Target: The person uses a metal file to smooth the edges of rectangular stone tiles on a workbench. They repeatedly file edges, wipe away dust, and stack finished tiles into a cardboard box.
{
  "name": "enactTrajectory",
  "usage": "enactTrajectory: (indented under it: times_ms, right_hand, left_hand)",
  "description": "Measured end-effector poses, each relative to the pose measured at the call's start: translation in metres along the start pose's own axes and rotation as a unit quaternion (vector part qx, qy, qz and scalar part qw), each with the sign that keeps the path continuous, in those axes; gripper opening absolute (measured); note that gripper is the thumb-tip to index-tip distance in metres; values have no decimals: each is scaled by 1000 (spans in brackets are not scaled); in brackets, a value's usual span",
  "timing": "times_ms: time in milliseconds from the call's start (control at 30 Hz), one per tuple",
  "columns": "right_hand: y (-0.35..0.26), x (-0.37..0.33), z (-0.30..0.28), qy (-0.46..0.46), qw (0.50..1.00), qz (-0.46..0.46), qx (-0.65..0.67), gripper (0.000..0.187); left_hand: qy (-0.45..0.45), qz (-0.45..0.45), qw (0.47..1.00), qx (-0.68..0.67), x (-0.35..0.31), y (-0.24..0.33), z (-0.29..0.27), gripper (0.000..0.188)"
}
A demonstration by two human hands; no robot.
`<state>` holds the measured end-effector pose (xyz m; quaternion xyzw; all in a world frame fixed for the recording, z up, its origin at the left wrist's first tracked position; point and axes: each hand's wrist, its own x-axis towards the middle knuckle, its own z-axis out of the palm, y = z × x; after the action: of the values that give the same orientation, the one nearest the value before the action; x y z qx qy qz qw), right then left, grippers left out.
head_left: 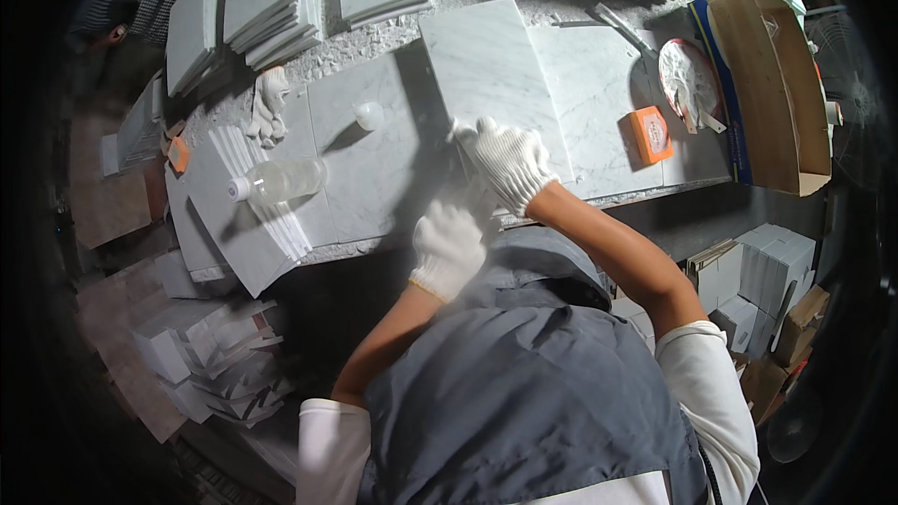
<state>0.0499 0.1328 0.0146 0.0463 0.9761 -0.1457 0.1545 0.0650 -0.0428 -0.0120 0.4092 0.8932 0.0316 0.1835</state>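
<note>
A grey-veined white marble tile [496, 65] lies raised over the lighter slabs of the workbench, its near end toward me. My right hand [508, 164], in a white knitted glove, grips this tile at its near left edge with curled fingers. Lower and to the left, my left hand [449, 248], gloved too, is closed like a fist beside the tile's near corner. It is slightly smeared by motion, and what it holds, if anything, cannot be made out. Left of the tile stands a small translucent white container [368, 116].
A clear bottle [285, 181] lies across thin white strips at left, near a loose glove [269, 105]. Tile stacks [271, 0] line the back. At right are an orange box [650, 136], a plate of white paste [687, 75] and an open cardboard box [772, 84]. Another person [131, 5] is far left.
</note>
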Motion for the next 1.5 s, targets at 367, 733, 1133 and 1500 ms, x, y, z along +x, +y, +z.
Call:
enactTrajectory:
  times_ms: [367, 733, 1133, 1500]
  right_hand:
    - [-4, -5, -21, 5, 997, 21, 70, 31]
    - [38, -2, -19, -48, 983, 137, 113, 25]
    - [131, -43, 34, 307, 910, 244, 134, 39]
    - [68, -67, 37, 207, 949, 199, 129, 43]
  left_hand:
    - [58, -6, 998, 2, -2, -4, 18, 44]
    - [122, 33, 988, -90, 3, 2, -14, 25]
    - [44, -255, 821, -509, 13, -13, -2, 45]
    - [-59, -288, 846, -444, 42, -13, -8, 82]
